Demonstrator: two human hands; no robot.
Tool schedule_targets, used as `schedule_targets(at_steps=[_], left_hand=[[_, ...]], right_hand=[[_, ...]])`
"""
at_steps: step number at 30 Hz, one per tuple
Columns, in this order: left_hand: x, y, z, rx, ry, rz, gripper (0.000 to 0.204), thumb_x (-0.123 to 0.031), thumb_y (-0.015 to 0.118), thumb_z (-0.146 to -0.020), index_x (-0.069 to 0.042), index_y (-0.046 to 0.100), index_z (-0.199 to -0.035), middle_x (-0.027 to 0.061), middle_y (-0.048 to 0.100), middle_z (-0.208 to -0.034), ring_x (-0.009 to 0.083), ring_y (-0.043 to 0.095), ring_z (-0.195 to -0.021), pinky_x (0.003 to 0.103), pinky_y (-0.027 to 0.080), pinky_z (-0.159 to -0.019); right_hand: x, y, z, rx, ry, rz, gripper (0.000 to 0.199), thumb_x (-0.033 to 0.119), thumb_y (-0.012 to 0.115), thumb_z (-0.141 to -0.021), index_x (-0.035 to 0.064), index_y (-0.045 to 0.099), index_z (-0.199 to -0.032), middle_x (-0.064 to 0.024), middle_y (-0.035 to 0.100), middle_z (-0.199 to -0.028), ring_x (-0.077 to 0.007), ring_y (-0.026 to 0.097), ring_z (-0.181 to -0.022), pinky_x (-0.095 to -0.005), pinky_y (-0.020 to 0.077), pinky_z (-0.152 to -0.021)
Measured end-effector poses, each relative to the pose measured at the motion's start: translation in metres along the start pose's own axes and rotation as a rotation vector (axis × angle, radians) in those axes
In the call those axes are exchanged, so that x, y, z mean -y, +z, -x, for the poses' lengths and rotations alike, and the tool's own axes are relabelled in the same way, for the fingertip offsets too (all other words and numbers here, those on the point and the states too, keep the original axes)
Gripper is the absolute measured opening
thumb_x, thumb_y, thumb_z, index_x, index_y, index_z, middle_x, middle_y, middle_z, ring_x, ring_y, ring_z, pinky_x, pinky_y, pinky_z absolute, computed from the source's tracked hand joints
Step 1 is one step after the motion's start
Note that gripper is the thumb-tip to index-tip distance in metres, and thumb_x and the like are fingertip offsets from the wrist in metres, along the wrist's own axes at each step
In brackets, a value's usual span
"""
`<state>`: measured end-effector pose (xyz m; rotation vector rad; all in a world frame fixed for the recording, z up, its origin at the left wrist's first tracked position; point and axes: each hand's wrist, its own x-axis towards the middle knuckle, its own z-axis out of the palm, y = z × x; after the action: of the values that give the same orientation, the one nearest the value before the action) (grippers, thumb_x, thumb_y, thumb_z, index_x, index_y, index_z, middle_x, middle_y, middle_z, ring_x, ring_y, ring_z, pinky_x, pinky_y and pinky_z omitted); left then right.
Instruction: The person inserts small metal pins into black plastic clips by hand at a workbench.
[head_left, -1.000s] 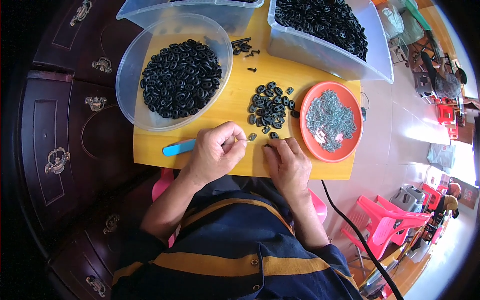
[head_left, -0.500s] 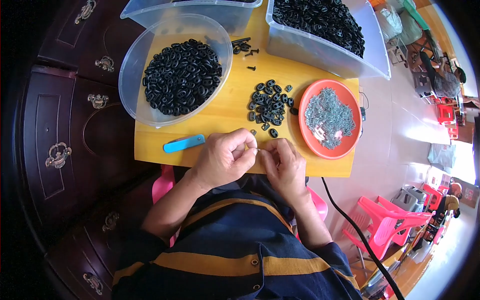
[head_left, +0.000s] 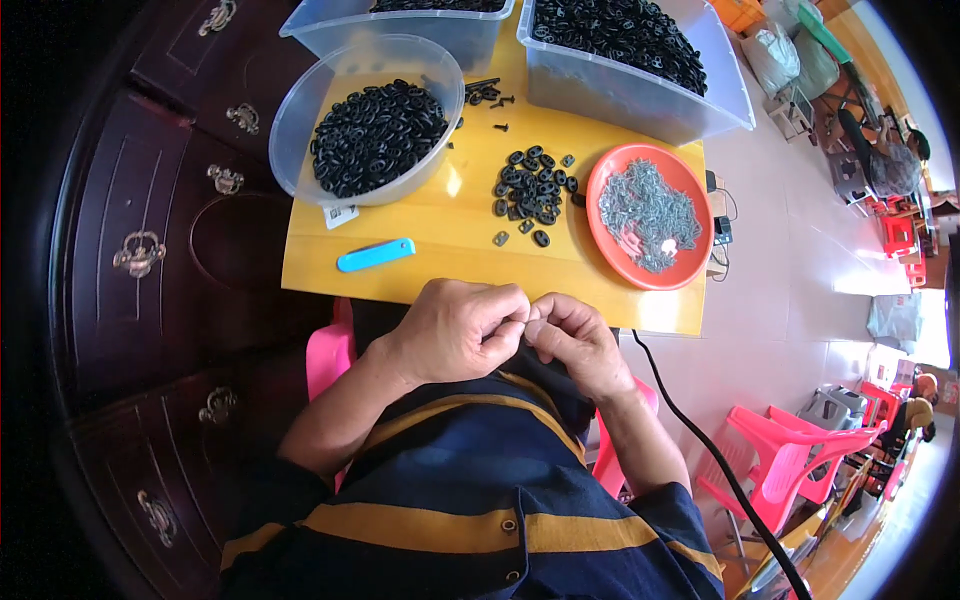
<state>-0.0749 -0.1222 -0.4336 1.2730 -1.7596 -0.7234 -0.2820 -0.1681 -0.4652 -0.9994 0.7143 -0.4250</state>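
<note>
My left hand [head_left: 462, 328] and my right hand [head_left: 580, 345] meet fingertip to fingertip in front of the yellow table's near edge. Each is closed in a pinch. Whatever tiny piece lies between the fingertips is too small and hidden to make out. Beyond them on the table [head_left: 440, 268] is a loose pile of small black oval pieces with two holes [head_left: 530, 187]. To its right, an orange dish [head_left: 655, 281] holds many thin silvery metal bits [head_left: 650, 205]. A slim blue tool or handle [head_left: 376, 255] lies left of the hands.
A clear round tub [head_left: 286, 150] with black ovals stands at the left back. Two translucent bins [head_left: 625, 100] hold more black parts behind. Some small black screws [head_left: 502, 127] lie between. Dark drawers [head_left: 110, 330] flank the left; pink chairs [head_left: 765, 455] and a black cable [head_left: 690, 435] are right.
Both hands have come closer together and toward my body, off the table's edge. The fingertips now meet, covering the tiny piece that showed between them. The whole view has shifted slightly.
</note>
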Motion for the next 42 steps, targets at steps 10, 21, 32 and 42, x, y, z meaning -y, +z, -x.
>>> schedule_targets(at_steps=[10, 21, 32, 42], left_hand=[[-0.045, 0.015, 0.035, -0.119, 0.245, -0.246, 0.011, 0.003, 0.071, -0.077, -0.003, 0.066, -0.084, 0.0106, 0.063, -0.07, 0.0274, 0.063, -0.059, 0.036, 0.047, -0.053], [-0.064, 0.029, 0.073, -0.244, -0.052, -0.123, 0.003, 0.0, 0.067, -0.086, -0.002, 0.066, -0.088, -0.0044, 0.046, -0.056, 0.0036, 0.037, -0.048, 0.025, 0.03, -0.047], [-0.062, 0.033, 0.074, -0.2, -0.086, -0.087, 0.004, -0.001, 0.068, -0.086, -0.001, 0.066, -0.089, -0.0032, 0.052, -0.058, 0.0023, 0.039, -0.05, 0.024, 0.032, -0.048], [-0.065, 0.032, 0.076, -0.166, -0.112, -0.106, 0.002, -0.001, 0.068, -0.086, -0.002, 0.066, -0.088, -0.0047, 0.05, -0.057, 0.0029, 0.039, -0.05, 0.024, 0.033, -0.048]], right_hand=[[-0.022, 0.017, 0.042, 0.078, -0.033, -0.224, 0.01, 0.016, 0.065, -0.099, 0.0062, 0.065, -0.104, 0.0026, 0.062, -0.09, -0.005, 0.053, -0.071, -0.0197, 0.0446, -0.066], [-0.041, 0.027, 0.058, 0.017, -0.243, -0.327, 0.009, 0.011, 0.068, -0.097, 0.007, 0.065, -0.104, -0.0017, 0.069, -0.094, -0.0052, 0.059, -0.072, -0.0197, 0.0507, -0.067], [-0.038, 0.035, 0.058, -0.129, -0.353, -0.184, 0.007, 0.001, 0.068, -0.092, 0.0019, 0.068, -0.099, -0.0003, 0.068, -0.084, -0.0042, 0.056, -0.067, -0.0197, 0.0463, -0.062], [-0.039, 0.036, 0.059, -0.131, -0.361, -0.187, 0.008, 0.001, 0.069, -0.091, 0.0012, 0.068, -0.1, -0.0011, 0.069, -0.085, -0.0037, 0.056, -0.068, -0.0196, 0.0461, -0.062]])
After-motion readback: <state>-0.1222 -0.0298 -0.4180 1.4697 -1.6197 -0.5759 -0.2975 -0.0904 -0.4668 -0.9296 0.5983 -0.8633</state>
